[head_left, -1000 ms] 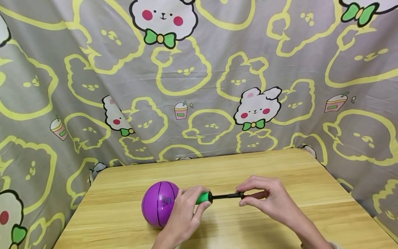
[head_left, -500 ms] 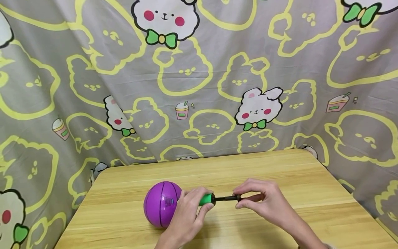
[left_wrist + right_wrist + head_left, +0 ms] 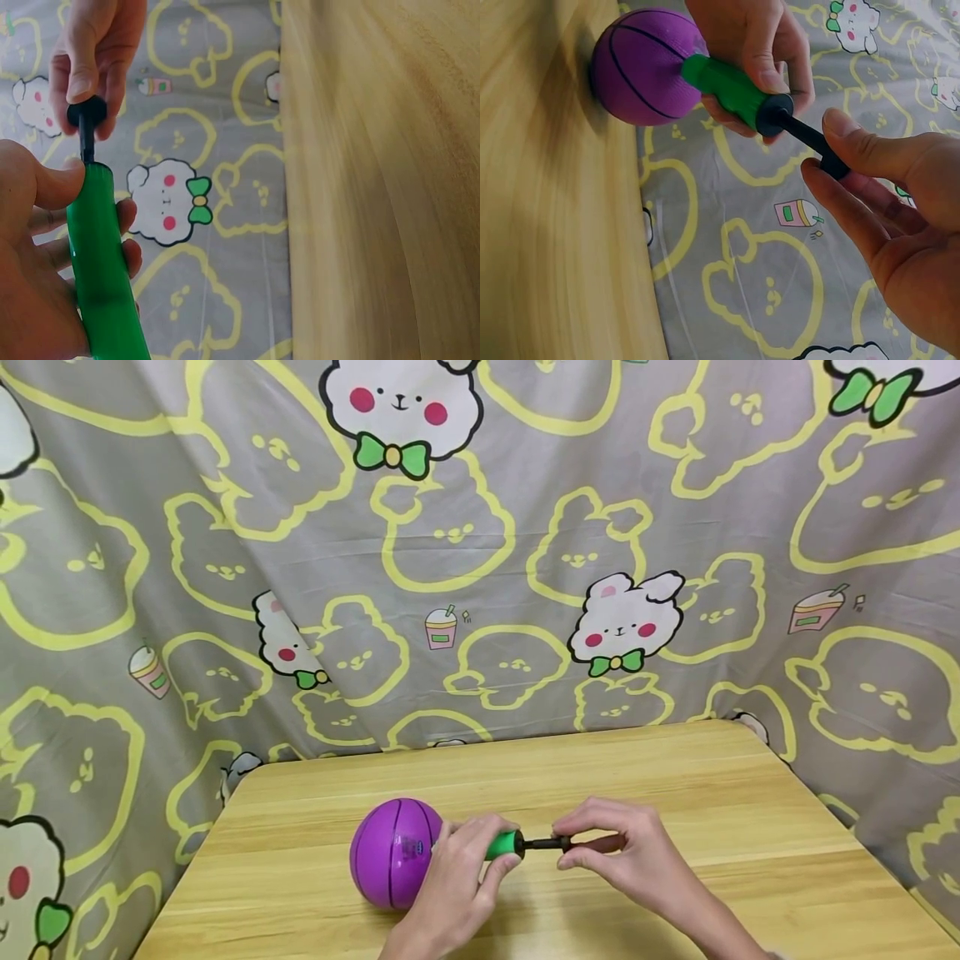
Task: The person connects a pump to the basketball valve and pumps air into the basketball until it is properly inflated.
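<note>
Table's far edge beyond ball, left hand gripping pump, right hand pinching handle

Bright, even and mostly sharp in the head view, with a small glint on the purple ball and soft shadow across the wooden table. Dimmer in both wrist views: darkly shadowed beside the ball in the right, blurred over the table in the left.

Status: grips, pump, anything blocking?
Left grip round green pump barrel. Right grip pinching black handle, rod partly out. Purple ball at pump's other end, needle not visible. No obstruction seen along rod.
</note>
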`<state>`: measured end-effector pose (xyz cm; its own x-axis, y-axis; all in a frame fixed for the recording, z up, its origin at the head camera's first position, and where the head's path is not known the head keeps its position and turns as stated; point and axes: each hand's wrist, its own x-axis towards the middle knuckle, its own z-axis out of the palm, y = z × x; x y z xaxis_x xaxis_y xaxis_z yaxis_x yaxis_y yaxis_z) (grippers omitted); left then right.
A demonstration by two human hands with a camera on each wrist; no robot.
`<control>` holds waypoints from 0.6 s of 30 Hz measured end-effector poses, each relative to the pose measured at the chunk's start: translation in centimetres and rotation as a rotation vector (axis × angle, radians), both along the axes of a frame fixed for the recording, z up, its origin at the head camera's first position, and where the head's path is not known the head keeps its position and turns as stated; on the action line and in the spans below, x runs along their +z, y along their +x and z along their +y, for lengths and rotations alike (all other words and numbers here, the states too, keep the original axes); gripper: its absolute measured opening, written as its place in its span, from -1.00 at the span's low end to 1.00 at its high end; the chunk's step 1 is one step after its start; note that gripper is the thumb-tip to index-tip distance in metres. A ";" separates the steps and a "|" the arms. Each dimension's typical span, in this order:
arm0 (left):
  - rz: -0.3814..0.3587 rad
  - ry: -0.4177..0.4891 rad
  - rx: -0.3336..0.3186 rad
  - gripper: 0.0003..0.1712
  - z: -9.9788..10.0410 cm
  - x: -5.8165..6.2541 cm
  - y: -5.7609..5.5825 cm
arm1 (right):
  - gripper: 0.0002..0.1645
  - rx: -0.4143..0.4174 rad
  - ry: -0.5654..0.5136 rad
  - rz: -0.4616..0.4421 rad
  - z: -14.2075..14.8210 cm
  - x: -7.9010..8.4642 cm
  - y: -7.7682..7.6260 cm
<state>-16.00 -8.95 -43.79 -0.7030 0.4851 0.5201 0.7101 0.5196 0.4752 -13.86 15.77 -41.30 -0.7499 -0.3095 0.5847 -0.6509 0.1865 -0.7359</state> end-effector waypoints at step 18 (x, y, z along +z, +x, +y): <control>0.023 -0.018 -0.039 -0.79 0.3 -0.2 0.2 | -0.53 -0.045 -0.031 0.145 -2.3 -2.1 -0.2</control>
<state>-15.83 -8.65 -43.97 -0.6717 0.5213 0.5265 0.7403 0.5001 0.4493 -14.02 13.48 -43.36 -0.6696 -0.2578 0.6966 -0.7422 0.1966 -0.6407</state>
